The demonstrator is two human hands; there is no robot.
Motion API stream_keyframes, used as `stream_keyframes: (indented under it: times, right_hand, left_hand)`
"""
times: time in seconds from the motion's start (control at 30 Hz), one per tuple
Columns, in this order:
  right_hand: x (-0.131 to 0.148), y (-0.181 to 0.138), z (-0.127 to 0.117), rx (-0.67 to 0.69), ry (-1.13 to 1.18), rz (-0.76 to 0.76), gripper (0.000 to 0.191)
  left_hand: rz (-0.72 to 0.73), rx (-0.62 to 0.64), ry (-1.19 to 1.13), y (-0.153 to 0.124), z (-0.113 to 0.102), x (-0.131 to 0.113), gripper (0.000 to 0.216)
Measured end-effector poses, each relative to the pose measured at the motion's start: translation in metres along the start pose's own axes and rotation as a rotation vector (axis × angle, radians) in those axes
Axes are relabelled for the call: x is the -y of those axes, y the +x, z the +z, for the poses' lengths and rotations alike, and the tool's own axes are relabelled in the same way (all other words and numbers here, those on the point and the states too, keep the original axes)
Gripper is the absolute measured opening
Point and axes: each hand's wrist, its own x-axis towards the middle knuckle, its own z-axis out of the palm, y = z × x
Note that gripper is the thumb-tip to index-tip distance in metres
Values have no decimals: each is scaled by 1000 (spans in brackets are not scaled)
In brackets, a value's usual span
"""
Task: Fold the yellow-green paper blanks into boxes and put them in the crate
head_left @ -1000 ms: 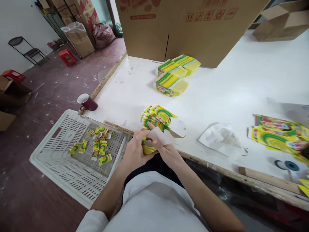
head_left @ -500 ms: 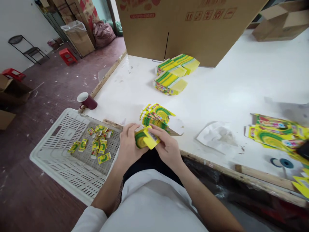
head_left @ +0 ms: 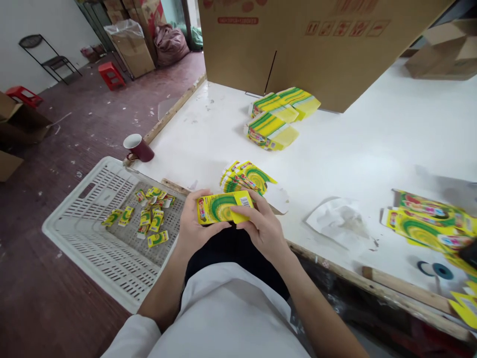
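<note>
Nearby, flat carton stack (head_left: 248,179), crate (head_left: 93,238).

Both hands, left hand (head_left: 194,226) and right hand (head_left: 263,226), grip a small yellow-green carton (head_left: 222,207) just over the table (head_left: 354,144) edge. A fanned stack of flat cartons (head_left: 248,177) lies just behind; a white crate (head_left: 93,238) with folded pieces sits left.

Small yellow carton (head_left: 223,207) with a green swirl and a barcode, folded into a box, held level lengthwise, just off the counter's near edge
</note>
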Motion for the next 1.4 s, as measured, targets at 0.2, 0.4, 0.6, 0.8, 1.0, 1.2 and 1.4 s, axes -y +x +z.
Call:
stream_keyframes:
  times: [0.2,0.4,0.6,0.8,1.0,1.2,1.4]
  right_hand:
    - [-3,4,-1,45,49,-11,36]
    - [3,10,-5,19,114,65,22]
    - [18,14,4,12,64,225,67]
    - [-13,19,-24,-120,-487,343,40]
    - [-28,14,-14,-17,-561,437,35]
    - [-20,17,-12,52,-642,498,40]
    - [-19,15,-3,73,-625,517,36]
  left_hand:
    - [89,58,126,5,-9,0,62]
    - [178,98,218,6,-5,0,61]
    - [278,121,520,10,-41,-12,52]
    - [-79,-114,1087,7,-138,8,73]
    - [-14,-19,802,5,-110,17,53]
    - [-31,189,532,12,-43,14,43]
    - [-136,287,341,10,-13,20,35]
